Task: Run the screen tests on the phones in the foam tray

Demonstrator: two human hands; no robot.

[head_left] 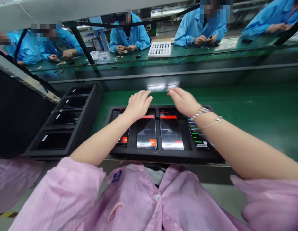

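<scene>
A black tray point(163, 155) lies in front of me on the green belt, holding several phones side by side. Two middle phones point(146, 131) point(171, 132) show glossy film with red tabs; the right one point(198, 134) shows green lines. My left hand point(138, 104) rests over the tray's far edge above the left phones, fingers stretched flat and holding nothing. My right hand point(184, 101), with a bracelet at the wrist, reaches over the far edge too, fingers extended and together, holding nothing. The fingertips of both hands nearly meet.
A second black tray point(87, 109) with several dark phones lies angled at the left. Across the green conveyor point(259, 106), several people in blue coats work at a far bench with a white parts tray point(160, 49). A metal frame rail point(23, 78) runs at upper left.
</scene>
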